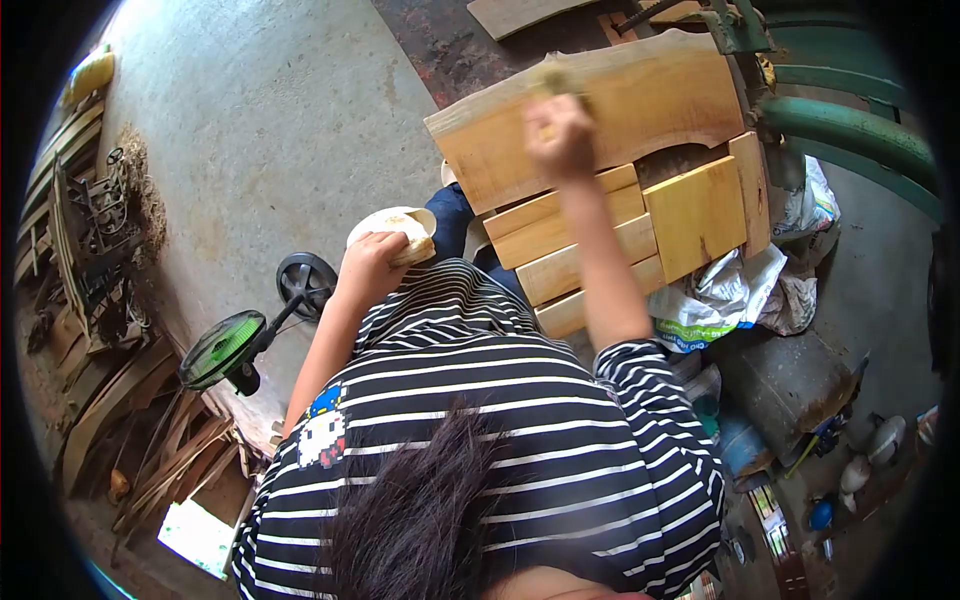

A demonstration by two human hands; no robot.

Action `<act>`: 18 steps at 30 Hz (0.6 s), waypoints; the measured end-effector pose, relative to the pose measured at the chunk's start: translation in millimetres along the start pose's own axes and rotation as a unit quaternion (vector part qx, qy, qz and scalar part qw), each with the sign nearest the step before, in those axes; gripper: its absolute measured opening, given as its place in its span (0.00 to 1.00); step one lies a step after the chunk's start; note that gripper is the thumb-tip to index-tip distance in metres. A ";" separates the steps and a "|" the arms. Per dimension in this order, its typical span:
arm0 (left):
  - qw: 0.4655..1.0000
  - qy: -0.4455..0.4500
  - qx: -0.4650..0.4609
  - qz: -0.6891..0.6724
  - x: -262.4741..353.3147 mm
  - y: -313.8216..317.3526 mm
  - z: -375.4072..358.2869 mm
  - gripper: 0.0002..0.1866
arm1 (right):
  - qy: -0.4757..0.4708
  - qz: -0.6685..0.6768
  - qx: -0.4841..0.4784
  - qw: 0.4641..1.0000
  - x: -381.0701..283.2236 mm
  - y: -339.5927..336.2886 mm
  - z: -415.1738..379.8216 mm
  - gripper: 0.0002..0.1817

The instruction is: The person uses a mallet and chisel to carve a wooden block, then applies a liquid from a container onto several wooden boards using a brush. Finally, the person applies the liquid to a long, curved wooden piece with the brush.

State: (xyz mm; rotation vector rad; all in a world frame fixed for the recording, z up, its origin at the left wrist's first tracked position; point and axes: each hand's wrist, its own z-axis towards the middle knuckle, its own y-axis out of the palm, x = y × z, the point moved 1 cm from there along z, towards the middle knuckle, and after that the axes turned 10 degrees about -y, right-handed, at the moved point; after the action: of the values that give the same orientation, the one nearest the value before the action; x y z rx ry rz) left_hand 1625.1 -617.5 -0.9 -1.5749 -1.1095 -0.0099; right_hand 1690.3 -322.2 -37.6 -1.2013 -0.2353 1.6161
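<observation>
Grey concrete floor (270, 130) spreads toward eleven o'clock, a green-bladed fan (225, 350) at nine. At one o'clock lies a broad wooden board (650, 95), shorter planks (590, 262) beside it. The right hand (562, 138), blurred, closes its fingers around an indistinct object (552, 82) over the board; contact is unclear. At ten, the left hand's (374, 264) fingers curl together on a white bowl (372, 222).

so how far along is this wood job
Done, it seems: the boards are cut and laid close together. In hand: the right hand holds something blurred over the large board; the left hand a white bowl. Left, perhaps: the paler smaller boards; coverage can't be judged.
</observation>
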 end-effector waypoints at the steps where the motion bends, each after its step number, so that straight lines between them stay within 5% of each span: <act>1: 1.000 -0.002 0.002 -0.001 0.3 0.8 0.3 0.12 | 0.026 0.091 -0.001 0.995 -31.1 11.9 -2.2 0.11; 3: 1.000 0.005 0.005 0.001 -0.2 3.5 2.5 0.12 | 0.158 0.312 -0.061 0.935 -59.3 34.3 -1.4 0.12; 4: 1.000 0.013 0.002 0.004 0.7 3.7 4.8 0.12 | 0.158 0.307 -0.056 0.937 -62.1 30.1 4.7 0.12; 6: 1.000 0.025 0.001 0.007 3.7 3.2 8.5 0.12 | 0.336 0.522 -0.059 0.782 -62.5 24.4 20.7 0.14; 10: 0.999 0.033 0.026 -0.009 4.5 1.8 8.8 0.11 | 0.140 0.316 0.096 0.933 1.4 -11.5 44.7 0.13; 11: 0.999 0.028 0.031 -0.016 2.7 3.2 9.1 0.11 | 0.051 0.165 0.100 0.980 30.8 -17.4 51.5 0.15; 15: 1.000 0.021 0.018 -0.007 -5.2 12.8 8.4 0.10 | 0.108 0.006 0.041 0.993 70.0 -16.0 65.1 0.16; 17: 0.999 0.039 0.009 -0.003 -3.2 14.5 10.9 0.09 | 0.009 -0.003 -0.011 1.000 57.9 4.7 62.5 0.15; 18: 0.999 0.048 -0.004 -0.005 -2.0 14.7 13.1 0.09 | 0.042 0.072 -0.048 0.995 49.4 12.6 62.1 0.21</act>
State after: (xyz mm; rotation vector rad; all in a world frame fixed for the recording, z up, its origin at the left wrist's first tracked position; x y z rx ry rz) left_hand 1626.4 -607.2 -17.8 -1.5591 -1.0433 -0.0951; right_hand 1637.0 -262.5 -45.0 -1.3845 -0.1772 1.6896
